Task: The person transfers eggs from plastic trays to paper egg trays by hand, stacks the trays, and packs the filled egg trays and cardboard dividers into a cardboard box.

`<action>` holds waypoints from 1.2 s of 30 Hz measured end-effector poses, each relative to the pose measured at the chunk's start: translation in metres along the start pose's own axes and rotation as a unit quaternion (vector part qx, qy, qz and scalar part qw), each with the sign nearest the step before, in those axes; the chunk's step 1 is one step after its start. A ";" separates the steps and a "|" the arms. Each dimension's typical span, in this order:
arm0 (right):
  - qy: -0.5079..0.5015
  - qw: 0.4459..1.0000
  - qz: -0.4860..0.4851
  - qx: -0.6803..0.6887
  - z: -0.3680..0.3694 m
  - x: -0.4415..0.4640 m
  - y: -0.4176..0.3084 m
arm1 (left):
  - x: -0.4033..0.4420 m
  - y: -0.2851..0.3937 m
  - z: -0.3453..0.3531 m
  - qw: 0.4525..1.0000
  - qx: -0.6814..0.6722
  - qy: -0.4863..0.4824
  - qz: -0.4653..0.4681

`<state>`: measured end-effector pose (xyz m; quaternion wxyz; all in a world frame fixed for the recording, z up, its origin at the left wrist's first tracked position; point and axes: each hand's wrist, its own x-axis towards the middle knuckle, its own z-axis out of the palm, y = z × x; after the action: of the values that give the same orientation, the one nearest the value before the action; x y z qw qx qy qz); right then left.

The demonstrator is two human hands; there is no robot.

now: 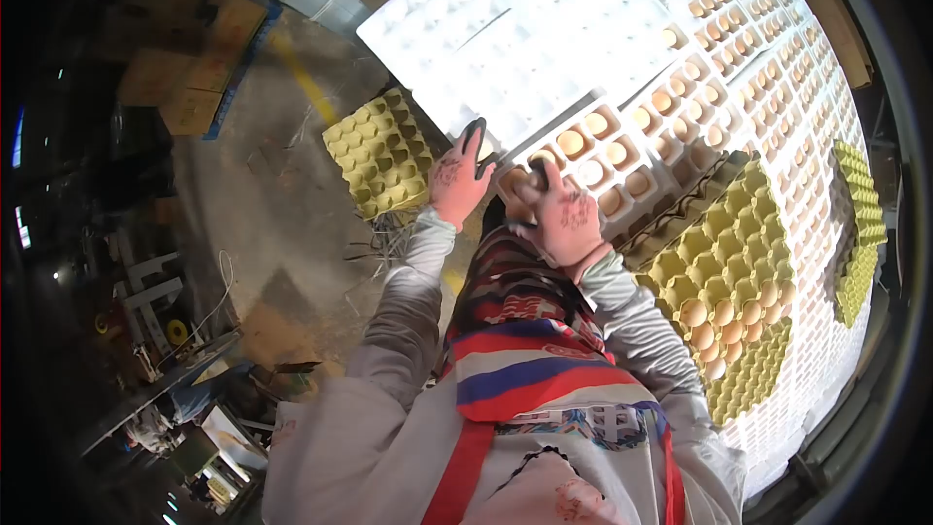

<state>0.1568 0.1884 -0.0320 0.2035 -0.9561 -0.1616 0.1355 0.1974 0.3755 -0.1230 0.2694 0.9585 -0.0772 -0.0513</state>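
My left hand, in a pink glove with dark fingertips, is at the near corner of a white foam tray. Its thumb and finger curl around a pale egg. My right hand, gloved alike, reaches over the near end of a white tray holding brown eggs. Its fingers are bent around a brownish egg, partly hidden and blurred. Several eggs in that tray glow from light, each in its own square pocket.
Yellow pulp egg trays, some cups filled with eggs, stand on the egg-covered table to the right. Another pulp tray is at the left above the floor. Cardboard boxes stand farther left. More pulp trays are at far right.
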 end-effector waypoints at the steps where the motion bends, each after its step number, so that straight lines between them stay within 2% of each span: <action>1: 0.081 0.997 -0.018 0.008 0.003 0.012 0.006 | 0.008 0.002 -0.001 0.999 0.002 -0.039 0.002; 3: 0.242 0.968 -0.060 0.024 0.011 0.053 0.026 | 0.012 0.005 -0.002 0.999 0.008 -0.016 0.029; 5: 0.241 0.970 -0.027 -0.013 0.001 0.087 0.037 | 0.011 0.007 -0.004 0.999 0.014 -0.011 0.047; 6: 0.224 0.973 -0.057 -0.009 -0.009 0.096 0.042 | 0.011 -0.002 0.001 0.997 -0.049 0.009 0.053; 9: 0.030 0.996 0.026 -0.075 0.017 0.130 0.075 | -0.011 -0.008 0.023 0.971 -0.223 0.085 -0.011; 10: 0.094 0.994 -0.004 0.050 0.011 0.124 0.068 | -0.017 -0.009 0.037 0.946 -0.289 0.146 -0.018; 11: 0.122 0.990 0.015 0.065 0.007 0.121 0.068 | -0.021 0.000 0.035 0.952 -0.261 0.157 0.002; 13: 0.181 0.978 0.048 0.091 -0.003 0.112 0.068 | -0.016 0.007 0.012 0.954 -0.270 0.125 -0.024; 14: 0.251 0.943 0.103 0.194 -0.011 0.113 0.069 | -0.005 0.003 -0.005 0.953 -0.245 0.180 0.008; 15: 0.261 0.907 0.172 0.283 -0.022 0.114 0.071 | 0.007 0.005 -0.022 0.941 -0.274 0.199 0.014; 17: 0.317 0.890 0.137 0.297 -0.034 0.128 0.076 | 0.028 0.011 -0.028 0.882 -0.431 0.189 -0.002; 18: 0.337 0.898 0.083 0.270 -0.033 0.141 0.080 | 0.038 0.020 -0.022 0.854 -0.477 0.206 -0.023; 21: 0.305 0.938 -0.006 0.166 -0.010 0.178 0.095 | 0.068 0.046 -0.003 0.916 -0.343 0.204 0.047; 22: 0.302 0.951 -0.056 0.048 0.002 0.183 0.106 | 0.077 0.049 0.008 0.946 -0.244 0.196 0.084; 23: 0.310 0.948 -0.037 0.056 0.005 0.178 0.104 | 0.083 0.046 0.020 0.965 -0.143 0.183 0.124; 24: 0.324 0.944 -0.015 0.061 0.007 0.174 0.103 | 0.084 0.040 0.030 0.991 -0.049 0.072 0.107; 25: 0.340 0.938 0.010 0.062 0.003 0.168 0.101 | 0.083 0.019 0.055 0.966 0.181 0.148 0.108; 26: 0.347 0.928 0.021 0.132 -0.021 0.155 0.086 | 0.088 0.007 0.064 0.955 0.240 0.143 0.102; 28: 0.396 0.871 0.054 0.286 -0.031 0.119 0.058 | 0.099 -0.002 0.061 0.963 0.218 0.098 0.122; 29: 0.423 0.872 0.037 0.244 -0.032 0.091 0.045 | 0.103 -0.003 0.060 0.965 0.207 0.079 0.139; 31: 0.321 0.916 0.001 0.242 -0.081 0.027 0.032 | 0.106 0.004 0.052 0.966 0.193 0.051 0.164; 33: 0.412 0.900 0.047 0.132 -0.080 -0.048 0.041 | 0.107 0.031 0.037 0.965 0.158 0.067 0.196; 35: 0.395 0.882 0.212 0.145 -0.119 -0.147 0.067 | 0.096 0.092 0.017 0.956 0.051 0.100 0.271; 36: 0.437 0.837 0.283 0.168 -0.120 -0.192 0.091 | 0.087 0.131 0.008 0.943 -0.023 0.094 0.318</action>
<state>0.0442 -0.0015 0.0713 0.3636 -0.8708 0.2474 -0.2197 0.2658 0.2454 -0.0661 0.2993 0.8782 -0.3513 0.1256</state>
